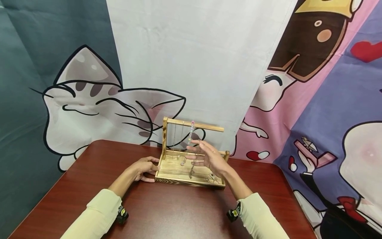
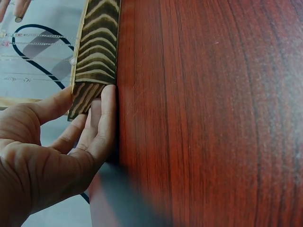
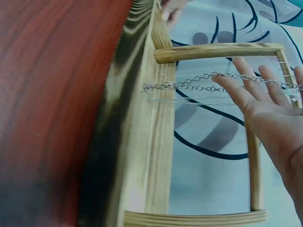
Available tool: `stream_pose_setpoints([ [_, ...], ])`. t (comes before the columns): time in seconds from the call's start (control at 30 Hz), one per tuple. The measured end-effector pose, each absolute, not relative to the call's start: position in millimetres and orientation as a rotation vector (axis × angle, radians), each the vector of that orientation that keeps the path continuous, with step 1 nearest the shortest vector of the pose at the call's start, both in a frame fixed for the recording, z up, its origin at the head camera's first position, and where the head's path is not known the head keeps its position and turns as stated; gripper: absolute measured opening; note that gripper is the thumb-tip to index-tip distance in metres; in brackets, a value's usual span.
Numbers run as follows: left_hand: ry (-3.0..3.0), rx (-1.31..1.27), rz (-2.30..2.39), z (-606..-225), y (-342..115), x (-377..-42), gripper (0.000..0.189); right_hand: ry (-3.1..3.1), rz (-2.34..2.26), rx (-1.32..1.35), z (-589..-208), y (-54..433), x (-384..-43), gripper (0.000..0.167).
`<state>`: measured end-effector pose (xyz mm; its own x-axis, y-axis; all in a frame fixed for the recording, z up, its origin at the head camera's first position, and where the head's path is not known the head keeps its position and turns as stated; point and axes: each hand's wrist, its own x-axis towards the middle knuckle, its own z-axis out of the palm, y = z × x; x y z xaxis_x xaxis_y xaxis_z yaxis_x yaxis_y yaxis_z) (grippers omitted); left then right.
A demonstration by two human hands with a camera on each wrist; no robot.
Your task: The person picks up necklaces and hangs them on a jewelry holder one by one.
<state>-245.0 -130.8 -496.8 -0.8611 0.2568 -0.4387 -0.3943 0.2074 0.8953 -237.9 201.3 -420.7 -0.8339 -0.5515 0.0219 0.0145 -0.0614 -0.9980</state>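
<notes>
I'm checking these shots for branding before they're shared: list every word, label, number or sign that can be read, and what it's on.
No readable words, labels, brands or numbers.
Backdrop: drawings only, including a red heart; no lettering seen.
Wooden stand: wood grain, no lettering seen.
Left wrist camera and right wrist camera: yellowish patches, too small to tell whether they carry print.

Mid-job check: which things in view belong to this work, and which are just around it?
In the job, by the look of it:
left hand, gripping the tray's end
right hand, at the hanging chains
wooden jewelry stand
beaded strand
silver chain
jewelry pieces in the tray

Just around:
red-brown table
cartoon-printed cloth
wrist cameras
</notes>
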Motion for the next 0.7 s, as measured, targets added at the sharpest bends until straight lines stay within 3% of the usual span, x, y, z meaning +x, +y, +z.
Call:
stream_pose_setpoints([
  [0.7,1.988,-0.127,1.695,-498,-131,-248,0.057,1.945,-1.885,-0.619,-373,219,-240,0.058],
])
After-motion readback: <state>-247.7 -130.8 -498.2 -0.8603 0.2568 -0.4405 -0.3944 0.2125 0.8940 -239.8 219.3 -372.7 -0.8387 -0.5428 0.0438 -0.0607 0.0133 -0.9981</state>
